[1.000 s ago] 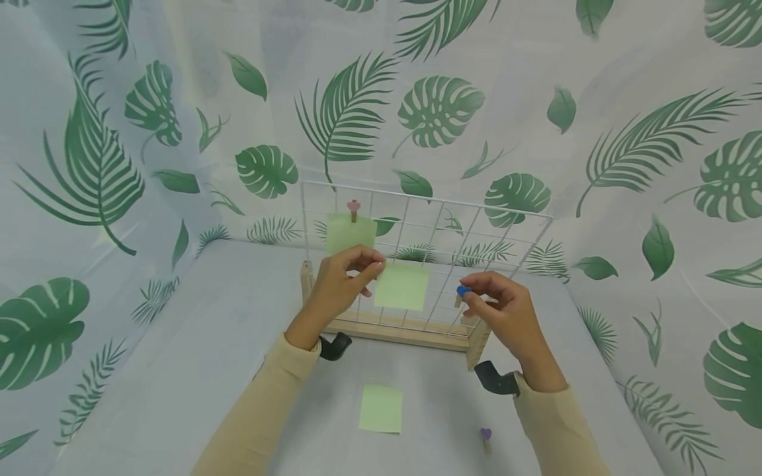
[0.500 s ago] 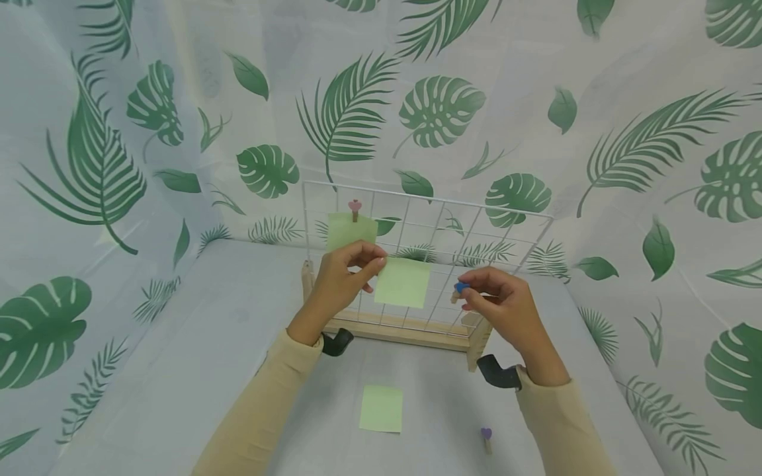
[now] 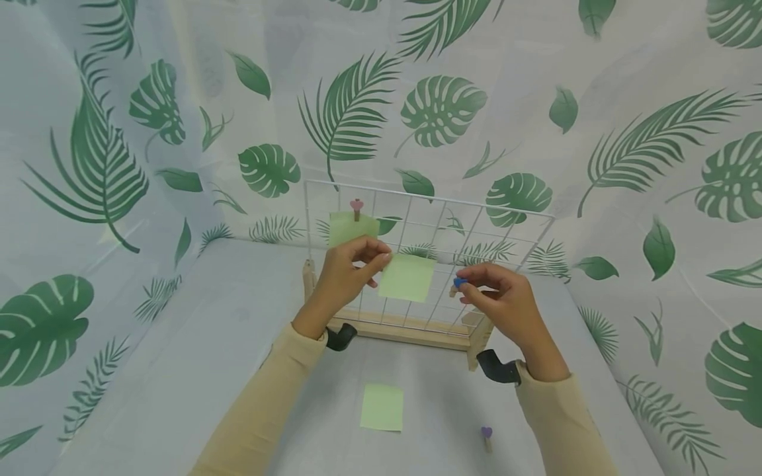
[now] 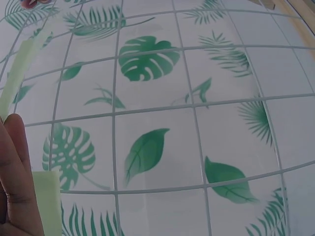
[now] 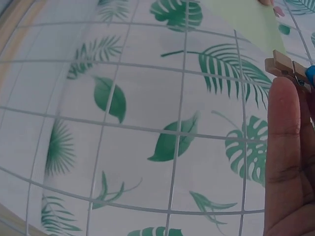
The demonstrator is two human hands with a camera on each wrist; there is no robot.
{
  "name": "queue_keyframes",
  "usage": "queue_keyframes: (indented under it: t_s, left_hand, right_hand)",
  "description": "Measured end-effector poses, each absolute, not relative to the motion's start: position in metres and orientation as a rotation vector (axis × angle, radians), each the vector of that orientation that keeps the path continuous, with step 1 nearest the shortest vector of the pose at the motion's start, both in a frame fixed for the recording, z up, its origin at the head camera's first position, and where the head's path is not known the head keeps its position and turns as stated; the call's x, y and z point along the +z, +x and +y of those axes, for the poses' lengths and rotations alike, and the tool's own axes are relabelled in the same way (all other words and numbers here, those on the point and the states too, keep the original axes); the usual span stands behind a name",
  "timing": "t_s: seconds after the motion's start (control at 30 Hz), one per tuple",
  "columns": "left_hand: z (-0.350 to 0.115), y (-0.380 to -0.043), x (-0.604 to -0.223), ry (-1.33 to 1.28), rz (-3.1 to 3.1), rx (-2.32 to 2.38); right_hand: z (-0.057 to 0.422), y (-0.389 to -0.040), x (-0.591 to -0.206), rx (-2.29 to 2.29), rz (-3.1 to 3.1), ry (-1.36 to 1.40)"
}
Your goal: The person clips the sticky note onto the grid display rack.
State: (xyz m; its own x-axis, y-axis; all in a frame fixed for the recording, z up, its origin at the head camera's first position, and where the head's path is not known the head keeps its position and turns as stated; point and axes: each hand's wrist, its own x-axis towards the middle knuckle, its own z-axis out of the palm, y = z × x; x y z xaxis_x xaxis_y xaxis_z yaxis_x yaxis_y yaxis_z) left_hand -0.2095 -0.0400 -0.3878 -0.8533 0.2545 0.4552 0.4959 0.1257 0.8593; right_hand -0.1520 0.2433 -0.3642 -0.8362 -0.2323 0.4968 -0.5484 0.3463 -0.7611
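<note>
In the head view my left hand [image 3: 351,274] pinches a pale green sticky note [image 3: 407,277] by its upper left corner, in front of a white wire grid [image 3: 428,198]. My right hand [image 3: 503,301] holds a small wooden clothespin with a blue heart [image 3: 460,282] between thumb and fingers, just right of that note and apart from it. The right wrist view shows the wooden clothespin [image 5: 283,64] tips pointing toward the note [image 5: 246,24]. Behind my left hand, a clothespin with a pink heart [image 3: 356,206] clips another green note [image 3: 345,228] to the grid.
The grid stands in a wooden base [image 3: 411,334] on a white table [image 3: 238,311]. Nearer me lie a loose green note [image 3: 382,408] and a clothespin with a purple heart [image 3: 487,433]. A leaf-patterned curtain [image 3: 369,39] surrounds the table.
Both hands have risen slightly. The left hand has carried the note up and a little right; the right hand has brought the blue-heart clothespin slightly left, closer to the note.
</note>
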Motion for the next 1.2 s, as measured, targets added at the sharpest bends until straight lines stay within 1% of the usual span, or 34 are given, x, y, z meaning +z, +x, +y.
queue_keyframes:
  t_s: [0.63, 1.2]
  left_hand:
    - [-0.036, -0.214, -0.384, -0.708, -2.183, -1.777]
    - [-0.031, -0.221, -0.380, -0.712, -2.111, -1.829]
  right_hand:
    - [0.236, -0.161, -0.352, 1.378, -2.400, 0.668]
    - [0.231, -0.165, -0.343, 1.392, -2.376, 0.646]
